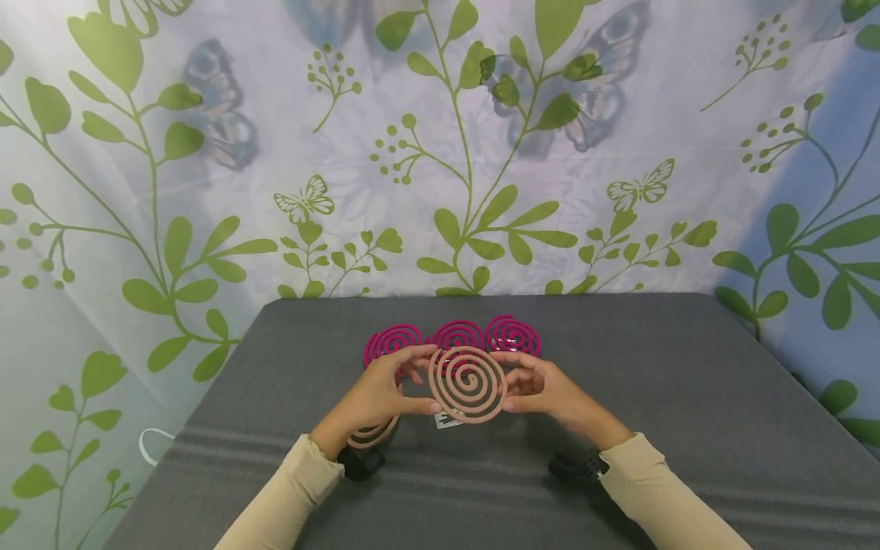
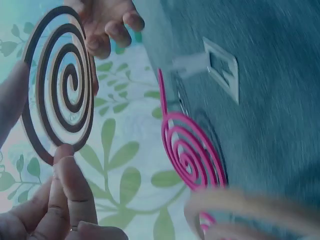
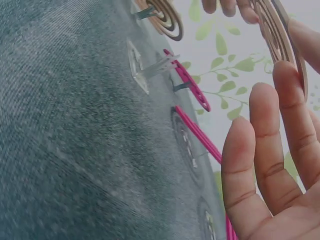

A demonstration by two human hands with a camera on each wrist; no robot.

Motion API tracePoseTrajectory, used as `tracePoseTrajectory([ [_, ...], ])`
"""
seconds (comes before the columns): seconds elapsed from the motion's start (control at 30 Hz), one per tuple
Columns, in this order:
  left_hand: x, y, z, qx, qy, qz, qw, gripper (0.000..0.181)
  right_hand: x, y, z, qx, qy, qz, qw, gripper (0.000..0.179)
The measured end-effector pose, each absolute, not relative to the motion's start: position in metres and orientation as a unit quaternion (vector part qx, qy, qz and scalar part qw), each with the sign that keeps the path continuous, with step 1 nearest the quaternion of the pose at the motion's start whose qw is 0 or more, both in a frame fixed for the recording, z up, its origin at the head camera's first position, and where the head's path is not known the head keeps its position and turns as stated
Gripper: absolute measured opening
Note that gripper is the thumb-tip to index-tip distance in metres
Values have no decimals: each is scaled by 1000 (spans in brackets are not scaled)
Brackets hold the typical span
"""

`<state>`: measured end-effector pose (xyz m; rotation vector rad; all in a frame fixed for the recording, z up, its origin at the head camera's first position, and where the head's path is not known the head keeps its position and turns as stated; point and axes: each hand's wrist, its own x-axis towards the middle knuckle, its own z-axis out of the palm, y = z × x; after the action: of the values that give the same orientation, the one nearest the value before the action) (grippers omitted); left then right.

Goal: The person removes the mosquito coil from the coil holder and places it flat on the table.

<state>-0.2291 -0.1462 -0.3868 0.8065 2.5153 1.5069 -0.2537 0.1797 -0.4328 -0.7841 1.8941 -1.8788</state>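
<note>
A tan mosquito coil (image 1: 470, 380) is held up over the table between both hands, its spiral facing the head camera. My left hand (image 1: 381, 393) pinches its left edge between thumb and fingers. At the opposite edge, my right hand (image 1: 550, 393) pinches it with thumb and index finger; the other fingers are clear of it in the right wrist view. Below the coil, a small coil stand (image 2: 232, 75) with an upright prong sits on the table. A second tan coil (image 3: 172, 25) is raised on its own stand, partly hidden by my left hand in the head view.
Behind the hands, three pink coils stand in a row: a left one (image 1: 392, 340), a middle one (image 1: 457, 327) and a right one (image 1: 516, 334). They rest on the grey table (image 1: 653, 367). A leaf-patterned curtain (image 1: 364, 176) hangs behind it.
</note>
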Motion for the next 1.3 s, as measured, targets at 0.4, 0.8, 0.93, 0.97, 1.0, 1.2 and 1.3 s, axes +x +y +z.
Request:
tracePoseTrajectory([
  [0.4,-226,-129,-392,278,758,577,120,85,-251,199,-426,-307,659,-669,159,75],
  [0.8,-226,-104,-395,282,763,575,92,89,-249,219,-416,-303,664,-668,145,71],
  [0.93,-226,-96,-394,277,759,581,94,89,-249,226,-412,-304,668,-665,141,71],
  [0.97,-226,-94,-394,275,759,583,95,89,-249,228,-411,-304,670,-663,139,71],
  [1.0,-226,-91,-394,274,758,584,94,89,-249,230,-410,-304,671,-662,138,72],
  [1.2,-229,-76,-394,273,759,584,87,89,-252,244,-408,-311,671,-659,138,77],
  [1.3,-230,-68,-393,267,760,585,92,89,-254,250,-409,-312,675,-654,136,79],
])
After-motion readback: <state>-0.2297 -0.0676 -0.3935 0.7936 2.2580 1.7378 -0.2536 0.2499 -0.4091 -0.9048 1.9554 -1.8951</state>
